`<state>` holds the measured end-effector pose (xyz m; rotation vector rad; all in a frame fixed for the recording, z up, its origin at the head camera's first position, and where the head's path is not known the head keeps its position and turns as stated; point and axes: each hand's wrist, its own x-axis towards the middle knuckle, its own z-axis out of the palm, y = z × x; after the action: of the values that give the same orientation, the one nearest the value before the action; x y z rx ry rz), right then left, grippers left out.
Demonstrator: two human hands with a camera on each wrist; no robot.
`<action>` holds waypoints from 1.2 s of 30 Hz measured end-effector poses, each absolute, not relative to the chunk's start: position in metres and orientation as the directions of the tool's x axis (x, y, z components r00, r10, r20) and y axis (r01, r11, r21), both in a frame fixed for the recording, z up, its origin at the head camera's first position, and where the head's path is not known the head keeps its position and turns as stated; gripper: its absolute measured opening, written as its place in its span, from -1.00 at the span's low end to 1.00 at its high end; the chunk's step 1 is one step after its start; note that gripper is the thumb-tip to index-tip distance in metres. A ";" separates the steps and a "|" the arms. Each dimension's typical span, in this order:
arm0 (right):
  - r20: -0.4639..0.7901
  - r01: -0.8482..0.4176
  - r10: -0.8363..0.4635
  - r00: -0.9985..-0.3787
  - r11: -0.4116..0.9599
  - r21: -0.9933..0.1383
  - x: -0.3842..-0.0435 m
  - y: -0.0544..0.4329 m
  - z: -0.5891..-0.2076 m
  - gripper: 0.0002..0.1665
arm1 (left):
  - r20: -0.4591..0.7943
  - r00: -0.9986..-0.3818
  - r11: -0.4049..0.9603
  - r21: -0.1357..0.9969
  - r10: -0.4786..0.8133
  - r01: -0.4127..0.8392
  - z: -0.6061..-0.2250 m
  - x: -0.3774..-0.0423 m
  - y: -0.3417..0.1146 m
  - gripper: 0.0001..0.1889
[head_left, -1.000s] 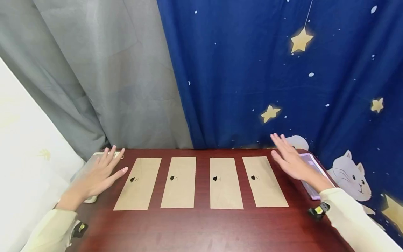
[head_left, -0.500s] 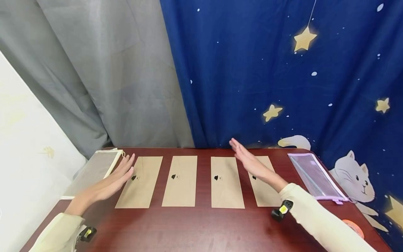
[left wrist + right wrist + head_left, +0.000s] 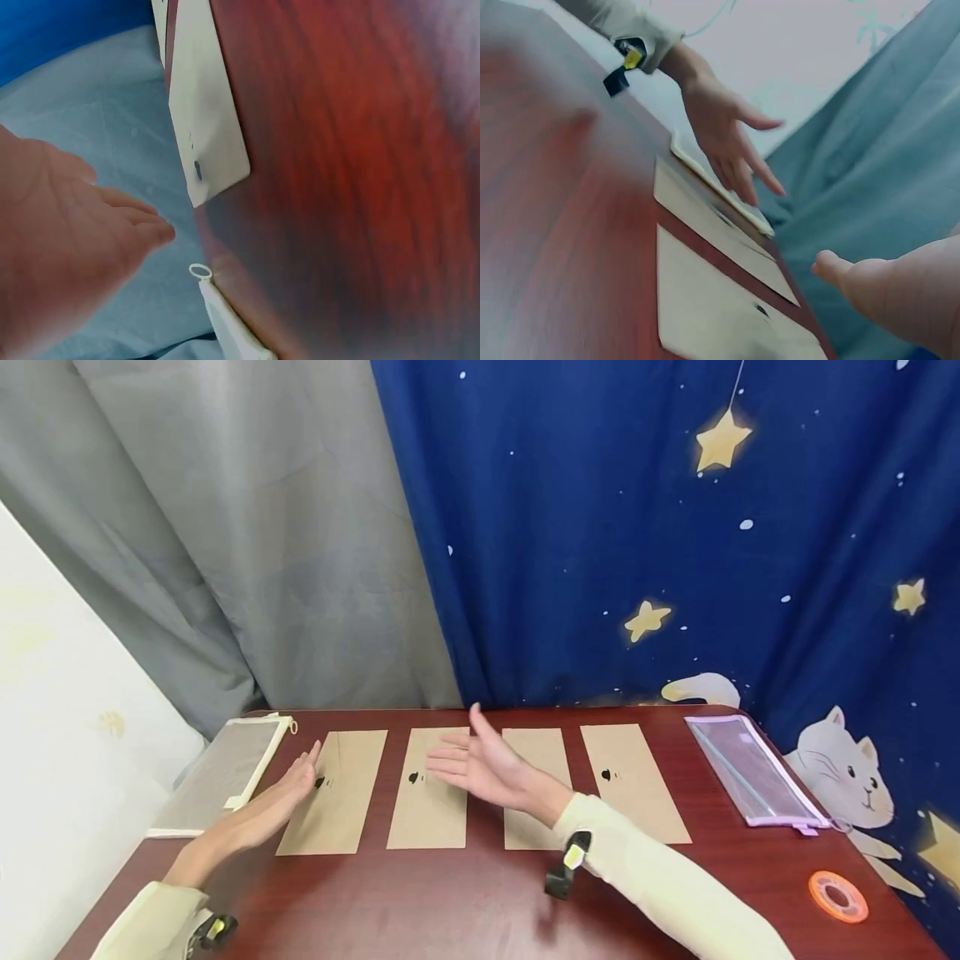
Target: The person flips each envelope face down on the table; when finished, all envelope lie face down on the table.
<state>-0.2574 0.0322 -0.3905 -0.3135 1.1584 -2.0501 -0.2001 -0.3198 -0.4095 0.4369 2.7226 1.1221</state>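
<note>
Several flat tan paper rectangles with a small black hat print lie in a row on the dark red table (image 3: pixel 420 910). My left hand (image 3: pixel 273 802), fingers straight, hovers at the leftmost rectangle (image 3: pixel 348 793) and overlaps its left side in the head view. My right hand (image 3: pixel 491 770) is held above the table with its thumb up and palm turned left. Beneath it show the second rectangle (image 3: pixel 431 827) and the partly covered third rectangle (image 3: pixel 536 747). The rightmost rectangle (image 3: pixel 637 785) is beyond the right sleeve. Neither hand holds anything.
A white-edged zip pouch (image 3: pixel 225 768) lies at the table's left. On the right are a purple-edged clear pouch (image 3: pixel 750 768) and an orange ring-shaped spool (image 3: pixel 819 903). Grey and blue curtains (image 3: pixel 540 568) hang right behind the table's back edge.
My right hand has swept left from beside the purple pouch to over the middle rectangles, turning its palm left. My left hand has shifted slightly right and turned edge-on. The spool has come into view.
</note>
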 end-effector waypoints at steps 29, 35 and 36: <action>-0.497 0.707 -0.553 -0.669 -0.267 -0.655 -0.282 -0.080 -0.417 0.18 | -0.399 -0.893 0.433 0.781 -0.211 -0.451 -0.409 -0.259 -0.314 0.09; -0.513 0.717 -0.546 -0.663 -0.264 -0.645 -0.284 -0.087 -0.413 0.16 | -0.424 -0.873 0.449 0.749 -0.241 -0.487 -0.447 -0.291 -0.342 0.20; -0.516 0.718 -0.544 -0.661 -0.259 -0.646 -0.284 -0.088 -0.412 0.15 | -0.422 -0.876 0.452 0.750 -0.235 -0.483 -0.457 -0.298 -0.349 0.23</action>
<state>-0.2845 -0.0878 -0.4118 0.2389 1.1591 -1.9924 -0.2977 -0.3490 -0.4569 -0.6197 2.4478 1.3895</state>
